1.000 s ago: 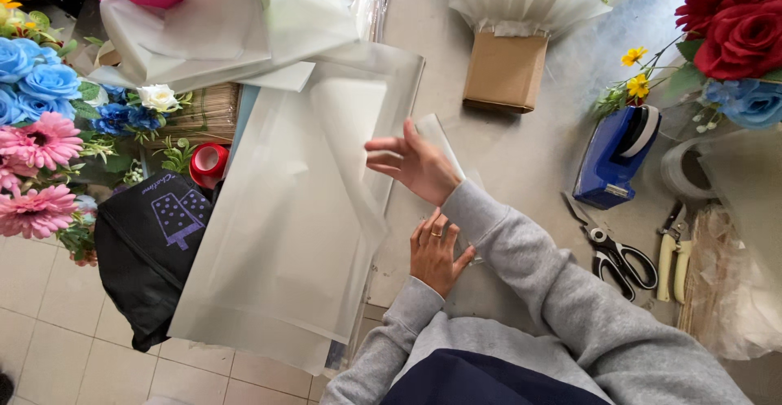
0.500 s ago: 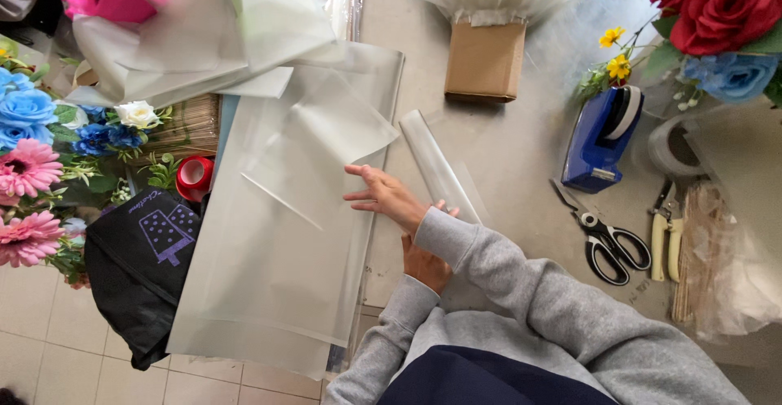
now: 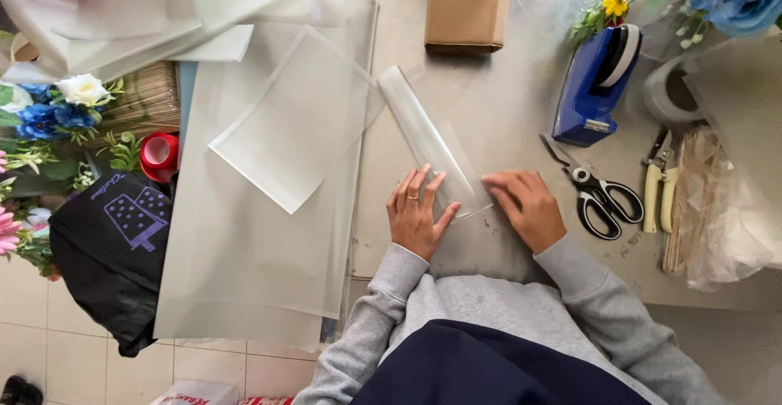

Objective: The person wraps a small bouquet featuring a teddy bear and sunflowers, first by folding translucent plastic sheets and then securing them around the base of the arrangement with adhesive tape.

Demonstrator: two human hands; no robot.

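Nearest us, grey sweatshirt sleeves lead to our two hands on the pale grey worktop [image 3: 505, 104]. Our left hand [image 3: 417, 214] lies flat, fingers spread and a ring on one, pressing the near end of a narrow folded strip of clear cellophane [image 3: 430, 140]. Our right hand [image 3: 525, 205] rests palm down with fingers loosely curled, fingertips touching the same end; neither hand grips anything. The glossy, stiff-looking strip runs diagonally away from us.

Just right of our right hand lies one pair of black-handled scissors [image 3: 599, 197], then one pair of cream-handled pruners [image 3: 658, 185] beside a crinkled clear bag of thin sticks [image 3: 700, 210].

To the left, large frosted translucent sheets [image 3: 261, 250] overhang the worktop edge, with one smaller rectangular sheet [image 3: 297, 120] on top. A black fabric bag [image 3: 110, 267] and one red ribbon spool [image 3: 160, 155] sit further left.

Farther off stand one blue tape dispenser [image 3: 595, 87] and one brown cardboard box [image 3: 467, 6].
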